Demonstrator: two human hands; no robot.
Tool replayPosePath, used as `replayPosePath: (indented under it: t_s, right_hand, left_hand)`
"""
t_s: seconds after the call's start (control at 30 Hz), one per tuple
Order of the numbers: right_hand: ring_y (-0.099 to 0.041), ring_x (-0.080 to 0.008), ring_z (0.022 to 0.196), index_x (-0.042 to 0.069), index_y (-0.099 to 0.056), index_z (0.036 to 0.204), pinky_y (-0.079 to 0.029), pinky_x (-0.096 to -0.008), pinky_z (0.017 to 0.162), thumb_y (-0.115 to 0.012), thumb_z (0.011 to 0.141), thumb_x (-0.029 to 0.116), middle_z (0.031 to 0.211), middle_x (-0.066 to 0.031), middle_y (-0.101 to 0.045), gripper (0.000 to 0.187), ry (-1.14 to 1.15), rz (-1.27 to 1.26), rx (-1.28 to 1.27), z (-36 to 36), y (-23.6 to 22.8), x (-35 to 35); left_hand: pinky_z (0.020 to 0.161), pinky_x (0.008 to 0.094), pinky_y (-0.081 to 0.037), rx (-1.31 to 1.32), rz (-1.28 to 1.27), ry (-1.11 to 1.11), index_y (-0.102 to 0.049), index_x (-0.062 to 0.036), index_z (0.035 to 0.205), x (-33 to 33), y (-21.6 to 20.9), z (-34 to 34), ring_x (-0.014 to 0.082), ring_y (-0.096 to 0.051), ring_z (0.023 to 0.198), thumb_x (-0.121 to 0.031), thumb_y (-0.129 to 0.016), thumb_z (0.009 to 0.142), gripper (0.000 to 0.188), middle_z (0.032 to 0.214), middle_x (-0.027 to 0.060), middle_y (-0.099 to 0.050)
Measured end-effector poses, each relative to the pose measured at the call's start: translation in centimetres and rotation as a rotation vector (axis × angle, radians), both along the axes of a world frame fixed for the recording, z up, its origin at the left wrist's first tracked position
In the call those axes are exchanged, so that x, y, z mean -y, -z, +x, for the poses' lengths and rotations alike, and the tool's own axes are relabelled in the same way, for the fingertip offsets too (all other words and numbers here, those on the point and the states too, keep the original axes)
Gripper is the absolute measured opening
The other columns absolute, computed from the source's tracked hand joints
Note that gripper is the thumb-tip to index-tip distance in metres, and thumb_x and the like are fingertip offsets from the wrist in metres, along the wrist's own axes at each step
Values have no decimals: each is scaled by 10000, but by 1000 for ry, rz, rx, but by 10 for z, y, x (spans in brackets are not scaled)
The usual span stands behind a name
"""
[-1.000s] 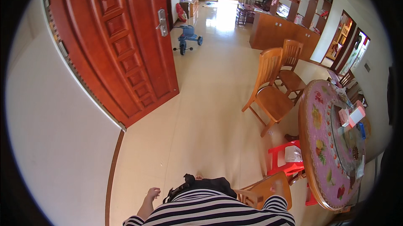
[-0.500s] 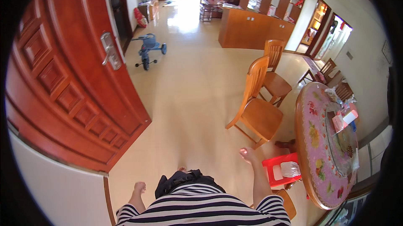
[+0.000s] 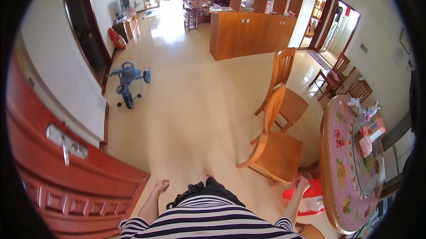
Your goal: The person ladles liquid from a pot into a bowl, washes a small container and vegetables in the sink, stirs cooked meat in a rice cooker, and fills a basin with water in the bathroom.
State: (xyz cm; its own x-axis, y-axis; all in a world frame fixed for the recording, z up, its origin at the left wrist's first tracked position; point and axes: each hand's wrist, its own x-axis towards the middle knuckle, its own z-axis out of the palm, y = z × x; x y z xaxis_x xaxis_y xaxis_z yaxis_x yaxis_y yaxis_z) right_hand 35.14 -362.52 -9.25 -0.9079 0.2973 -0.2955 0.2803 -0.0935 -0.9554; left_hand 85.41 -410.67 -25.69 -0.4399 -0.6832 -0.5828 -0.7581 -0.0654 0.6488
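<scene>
My left hand (image 3: 163,185) hangs beside my hip, near the lower edge of the open red wooden door (image 3: 88,163), its fingers curled in with nothing showing in them. On the other side, my right hand (image 3: 303,184) is above the red plastic stool (image 3: 315,188), between a wooden chair (image 3: 282,154) and the round table (image 3: 326,159). Its fingers are loosely closed and no object shows in them. Whether it touches the stool cannot be told. A pale plastic bag (image 3: 314,203) lies on the stool.
Another wooden chair (image 3: 290,106) stands just beyond the near one. A blue tricycle (image 3: 128,79) is ahead on the left. Further off are a wooden cabinet divider (image 3: 248,37) and a dark doorway (image 3: 84,26). A pink tissue box (image 3: 366,146) sits on the table.
I have walked forward and my view has turned right. The door has slid left and down, the tricycle has come nearer, and my right hand has swung forward over the stool.
</scene>
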Motion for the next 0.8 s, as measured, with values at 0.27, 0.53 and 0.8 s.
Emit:
replayPosePath:
  t_s: [0.27,0.53,0.8]
  right_hand:
    - [-566,-135,657,-46,-562,981,-488,-253,588,-474,820,-6,795,-92,-598,188,-323,-62,-367,-171,-181,320]
    - [-585,-138,671,-31,-567,975,-487,-242,642,-480,854,52,787,-103,-617,170,-610,-164,-403,-312,-202,478]
    - [-584,-140,620,-23,-592,938,-496,-243,580,-495,836,60,748,-94,-614,163,-52,-53,-306,-407,-160,437]
  left_hand:
    - [508,338,-410,-60,468,-582,-566,-140,819,107,-17,-46,155,-509,519,-129,-500,792,71,630,-2,-509]
    - [407,325,-354,203,447,-530,-491,-97,707,317,18,-207,185,-434,453,-59,-451,775,87,555,62,-452]
    - [476,281,-427,-120,83,13,-587,-49,976,525,-43,-632,151,-541,571,-89,-525,726,261,663,50,-575]
